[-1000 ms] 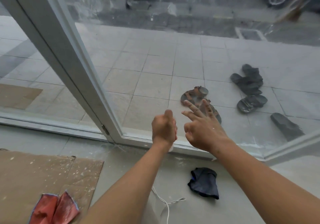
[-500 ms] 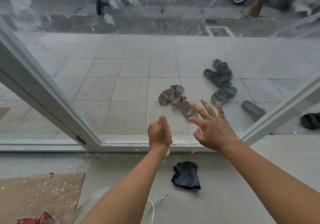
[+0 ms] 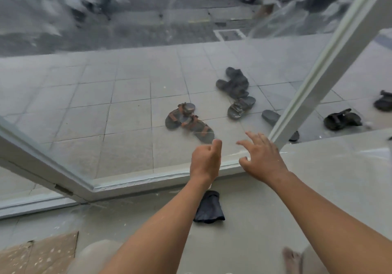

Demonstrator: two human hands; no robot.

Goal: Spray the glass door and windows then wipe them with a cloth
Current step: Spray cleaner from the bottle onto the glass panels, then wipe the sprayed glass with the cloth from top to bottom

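On my feed the glass door [image 3: 127,114] looks smeared and mostly unwiped, the cloth [image 3: 209,210] lies on the floor [image 3: 318,189] under my fisted, seemingly empty left hand [image 3: 205,161], and my right hand [image 3: 265,161] spreads open fingers [image 3: 254,137] at the pane.

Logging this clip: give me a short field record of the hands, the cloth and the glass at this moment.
left hand: fist near the glass pane's lower edge, nothing visible in it
right hand: open, fingers spread, near the pane
dark cloth: on the floor below both hands, unheld
outside: sandals on the tiles
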